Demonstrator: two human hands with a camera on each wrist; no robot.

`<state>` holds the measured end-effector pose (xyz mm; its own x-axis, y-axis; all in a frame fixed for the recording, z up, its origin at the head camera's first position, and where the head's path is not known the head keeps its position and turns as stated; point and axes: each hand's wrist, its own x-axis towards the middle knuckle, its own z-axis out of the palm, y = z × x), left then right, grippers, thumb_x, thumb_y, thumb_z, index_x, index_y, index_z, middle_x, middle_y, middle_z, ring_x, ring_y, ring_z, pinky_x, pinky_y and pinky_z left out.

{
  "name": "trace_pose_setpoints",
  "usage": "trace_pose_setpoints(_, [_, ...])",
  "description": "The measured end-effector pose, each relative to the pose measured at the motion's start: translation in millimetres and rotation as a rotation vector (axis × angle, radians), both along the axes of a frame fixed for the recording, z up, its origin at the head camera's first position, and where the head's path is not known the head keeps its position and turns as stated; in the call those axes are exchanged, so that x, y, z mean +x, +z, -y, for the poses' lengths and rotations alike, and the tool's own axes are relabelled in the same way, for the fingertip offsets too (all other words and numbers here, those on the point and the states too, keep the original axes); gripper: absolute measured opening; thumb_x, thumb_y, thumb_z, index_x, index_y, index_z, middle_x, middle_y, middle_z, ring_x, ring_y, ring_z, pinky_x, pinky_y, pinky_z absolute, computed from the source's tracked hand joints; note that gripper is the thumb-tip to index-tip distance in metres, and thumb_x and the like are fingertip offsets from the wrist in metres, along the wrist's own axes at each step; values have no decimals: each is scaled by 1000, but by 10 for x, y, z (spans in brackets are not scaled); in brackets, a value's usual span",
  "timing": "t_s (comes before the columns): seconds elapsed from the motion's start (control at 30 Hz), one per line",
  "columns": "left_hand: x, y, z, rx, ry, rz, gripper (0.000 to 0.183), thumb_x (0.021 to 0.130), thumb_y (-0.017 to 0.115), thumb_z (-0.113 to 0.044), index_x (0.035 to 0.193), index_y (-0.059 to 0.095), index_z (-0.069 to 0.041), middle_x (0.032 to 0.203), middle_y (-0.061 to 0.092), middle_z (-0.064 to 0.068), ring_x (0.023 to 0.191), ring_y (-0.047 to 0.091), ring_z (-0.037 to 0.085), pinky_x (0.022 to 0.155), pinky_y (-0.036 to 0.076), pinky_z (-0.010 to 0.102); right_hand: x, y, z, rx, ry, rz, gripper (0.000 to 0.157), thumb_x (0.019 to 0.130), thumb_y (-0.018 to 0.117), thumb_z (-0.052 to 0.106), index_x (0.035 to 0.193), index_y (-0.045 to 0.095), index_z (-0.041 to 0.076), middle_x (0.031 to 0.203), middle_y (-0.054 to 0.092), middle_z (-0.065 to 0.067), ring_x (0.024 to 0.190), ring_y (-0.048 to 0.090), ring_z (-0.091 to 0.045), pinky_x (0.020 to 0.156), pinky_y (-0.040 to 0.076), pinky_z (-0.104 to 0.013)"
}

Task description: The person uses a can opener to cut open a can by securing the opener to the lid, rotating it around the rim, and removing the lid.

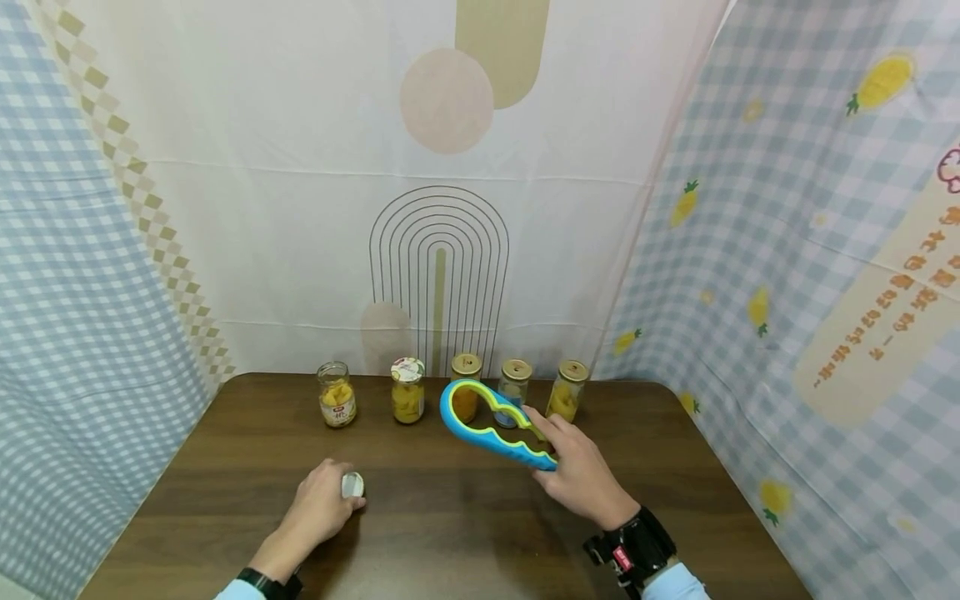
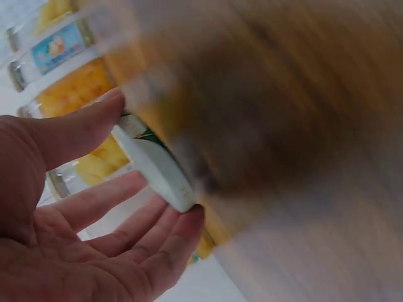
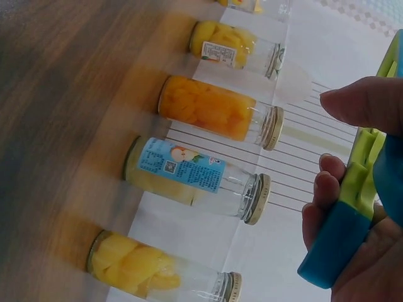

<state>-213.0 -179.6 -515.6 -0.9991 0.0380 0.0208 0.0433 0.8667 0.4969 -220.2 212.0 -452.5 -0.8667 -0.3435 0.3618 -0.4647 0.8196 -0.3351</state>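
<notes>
My left hand [image 1: 321, 502] pinches a white jar lid [image 2: 157, 167] by its rim between thumb and fingertips, low over the table. In my right hand [image 1: 583, 477] is a blue and green jar opener [image 1: 491, 440], gripped by its handles, its loop pointing left toward the jars. An uncovered glass jar [image 1: 337, 402] of yellow fruit stands at the far left of the row. Beside it is a yellow-fruit jar [image 1: 407, 402] with a patterned white lid. Gold-lidded jars follow: orange fruit [image 3: 204, 107], a blue-labelled jar [image 3: 182, 163] and yellow fruit pieces [image 3: 135, 264].
The jars line the back edge of the brown wooden table [image 1: 427, 533]. Behind it hangs a white patterned cloth [image 1: 300, 250]. Blue checked cloths stand at the left [image 1: 82, 275] and right [image 1: 750, 208].
</notes>
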Motion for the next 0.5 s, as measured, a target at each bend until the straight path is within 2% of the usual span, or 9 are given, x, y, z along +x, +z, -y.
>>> trace_pose_setpoints(0.2, [-51,-36,166,-85,-4,38,55,79,94,-14,123,73,9,111,68,24,98,67,35,85,58,54,26,27,15,6,1,10,98,81,89,10,164,43,34,96,51,9,78,39,-9,69,32,-26])
trace_pose_setpoints(0.33, [-128,-46,255,-95,-8,-5,52,77,96,-17,118,76,8,105,68,22,94,65,34,84,56,53,38,41,16,3,1,1,96,81,90,9,163,46,29,97,52,10,78,39,-9,69,32,-27])
trace_pose_setpoints(0.5, [-237,-75,328,-71,11,-40,53,77,96,-18,120,77,7,109,69,26,97,66,41,86,55,57,46,50,20,-1,7,-8,96,81,90,8,163,46,28,96,51,11,78,39,-9,69,33,-26])
